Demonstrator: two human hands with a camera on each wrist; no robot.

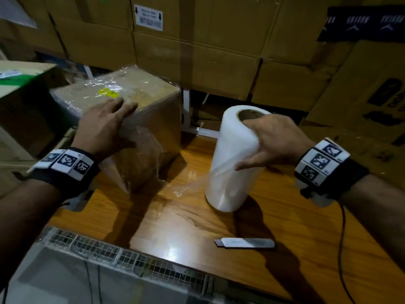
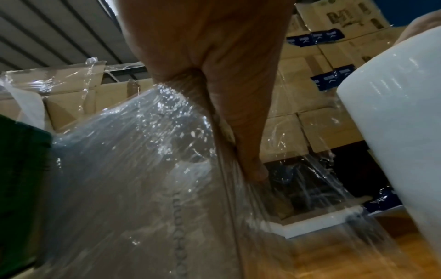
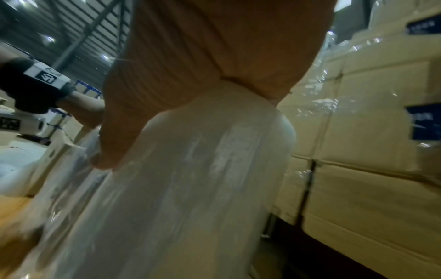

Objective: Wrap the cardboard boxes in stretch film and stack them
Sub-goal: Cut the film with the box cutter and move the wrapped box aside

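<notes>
A cardboard box (image 1: 151, 128) wrapped in clear stretch film sits on the wooden table (image 1: 197, 220), left of centre. My left hand (image 1: 105, 123) lies flat over its near top edge, fingers straight, thumb down the side; the left wrist view shows that thumb pressing film against the box (image 2: 119, 188). A white roll of stretch film (image 1: 232, 163) stands tilted to the right. My right hand (image 1: 265, 141) grips its top, fingers hooked into the core, thumb on the outside. A loose sheet of film (image 1: 186, 187) runs from roll to box. The roll (image 3: 190, 188) fills the right wrist view.
A white utility knife (image 1: 245, 242) lies on the table near the front. Stacked cardboard cartons (image 1: 219, 51) form a wall behind. A wire-mesh crate (image 1: 109, 260) sits at the front left edge. A green-topped box (image 1: 19, 84) stands at far left. A dark cable (image 1: 341, 238) hangs at right.
</notes>
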